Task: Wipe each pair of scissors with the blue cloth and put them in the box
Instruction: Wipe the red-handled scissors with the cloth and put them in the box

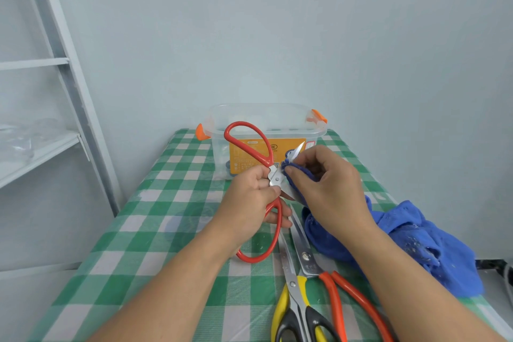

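- Red scissors (275, 178) are held mid-frame with blades spread, in front of the box (277, 119). They are gripped at the pivot by the left hand (249, 203), fingers curled round the lower loop.
- Cloth (416, 239) is pinched over one blade by the right hand (327, 186); the rest trails to the lower right.
- Risk: the other blade tip is left bare just above the right fingers; a slip could nick them.
- Risk: blades could be closed on cloth or fingertip if the left grip is tightened.
- Risk: yellow scissors (293, 284) and orange scissors (305, 255), just beside the trailing cloth, could be dragged.
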Motion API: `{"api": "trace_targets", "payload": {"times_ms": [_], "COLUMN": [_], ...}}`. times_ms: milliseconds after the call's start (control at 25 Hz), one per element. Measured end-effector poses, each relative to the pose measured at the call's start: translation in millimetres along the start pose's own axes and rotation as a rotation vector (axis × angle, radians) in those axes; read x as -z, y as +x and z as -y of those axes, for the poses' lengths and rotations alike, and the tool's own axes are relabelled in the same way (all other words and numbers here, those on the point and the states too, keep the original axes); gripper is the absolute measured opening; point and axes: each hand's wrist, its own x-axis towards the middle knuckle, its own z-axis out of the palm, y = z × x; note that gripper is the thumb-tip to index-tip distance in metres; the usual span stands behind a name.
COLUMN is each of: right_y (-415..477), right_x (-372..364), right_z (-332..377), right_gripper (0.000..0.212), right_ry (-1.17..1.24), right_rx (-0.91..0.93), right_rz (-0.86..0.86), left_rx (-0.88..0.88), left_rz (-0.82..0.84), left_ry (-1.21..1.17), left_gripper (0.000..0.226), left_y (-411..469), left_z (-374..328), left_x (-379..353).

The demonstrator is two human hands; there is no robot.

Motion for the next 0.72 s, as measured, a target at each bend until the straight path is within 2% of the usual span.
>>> {"api": "trace_targets", "payload": {"times_ms": [160, 280, 560, 720], "right_y": [-1.0, -1.8, 0.6, 2.4], "right_x": [-1.2, -1.7, -4.0, -5.1], "right_z": [-6.0, -10.9, -18.6, -15.7], "right_gripper": [0.016, 0.006, 0.015, 0.015], "right_ry": [0.028, 0.048, 0.215, 0.228], "right_rx": [-0.016, -0.013, -0.065, -0.055], "right_rz": [0.05, 0.115, 0.147, 0.198], "left_rx": [-0.014, -0.023, -0.035, -0.045], "left_rz": [0.01, 0.01, -0.008, -0.033], "left_ry": [-0.006, -0.007, 0.011, 0.024], "left_gripper": [0.016, 0.017, 0.017, 0.018], "left_y": [-0.9, -3.2, -4.1, -4.3], "left_z": [0.4, -1.4, -3.3, -4.3], "left_x": [-0.2, -0.7, -0.5, 1.0]}}
